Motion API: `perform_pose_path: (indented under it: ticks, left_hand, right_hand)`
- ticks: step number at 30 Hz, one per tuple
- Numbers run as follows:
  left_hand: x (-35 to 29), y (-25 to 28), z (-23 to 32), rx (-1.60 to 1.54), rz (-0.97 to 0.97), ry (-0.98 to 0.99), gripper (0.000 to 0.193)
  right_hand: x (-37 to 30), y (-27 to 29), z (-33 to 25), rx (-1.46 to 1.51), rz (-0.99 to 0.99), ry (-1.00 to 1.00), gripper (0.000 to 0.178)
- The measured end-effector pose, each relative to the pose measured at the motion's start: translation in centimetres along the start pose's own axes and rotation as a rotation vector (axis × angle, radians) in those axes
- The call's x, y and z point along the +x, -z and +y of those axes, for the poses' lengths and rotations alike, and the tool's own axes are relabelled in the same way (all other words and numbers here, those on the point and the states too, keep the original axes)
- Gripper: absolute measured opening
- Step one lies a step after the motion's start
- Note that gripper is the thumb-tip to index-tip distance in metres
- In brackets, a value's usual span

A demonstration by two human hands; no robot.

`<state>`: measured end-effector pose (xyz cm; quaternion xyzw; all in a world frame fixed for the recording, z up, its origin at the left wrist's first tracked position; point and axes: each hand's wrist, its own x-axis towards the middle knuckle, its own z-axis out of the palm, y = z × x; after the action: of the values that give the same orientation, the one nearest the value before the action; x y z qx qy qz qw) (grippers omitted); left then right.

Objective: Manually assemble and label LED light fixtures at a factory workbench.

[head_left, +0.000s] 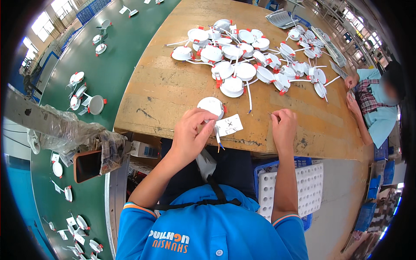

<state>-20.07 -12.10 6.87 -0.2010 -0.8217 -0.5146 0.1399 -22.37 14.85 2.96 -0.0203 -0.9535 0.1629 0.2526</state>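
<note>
A round white downlight (pixel 211 105) with red clips lies near the table's front edge. At its near side my left hand (pixel 193 130) is closed, thumb and forefinger pinching the white cable where a white paper label (pixel 229 125) hangs. Below those fingers, the cable's bare-coloured wire ends (pixel 220 146) stick out over the edge. To the right, apart from the lamp, my right hand (pixel 284 128) is held in a pinch. A tiny dark tip shows at its fingers, too small to name.
Many downlights (pixel 232 52) with cables lie heaped across the wooden table (pixel 169 91). A green conveyor belt (pixel 125 41) carries more on the left, beside a phone (pixel 87 166) on a post. A co-worker (pixel 372 104) sits at right. A white perforated foam tray (pixel 310 186) stands below.
</note>
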Motion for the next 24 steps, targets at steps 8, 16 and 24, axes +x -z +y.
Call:
perform_pose_path:
  ticks: [8, 16, 24]
  left_hand:
    - [2.0, -0.8, -0.2, -0.056, -0.183, 0.046, 0.016]
    - [0.3, -0.3, 0.8, 0.077, -0.077, -0.101, 0.018]
    - [-1.2, 0.2, 1.3, -0.030, 0.097, -0.110, 0.016]
  right_hand:
    - [-0.4, 1.9, -3.8, 0.092, 0.097, 0.102, 0.010]
    - [-0.8, 0.2, -5.4, 0.350, 0.029, 0.100, 0.009]
    - [-1.3, -0.5, -4.7, 0.372, -0.244, 0.312, 0.010]
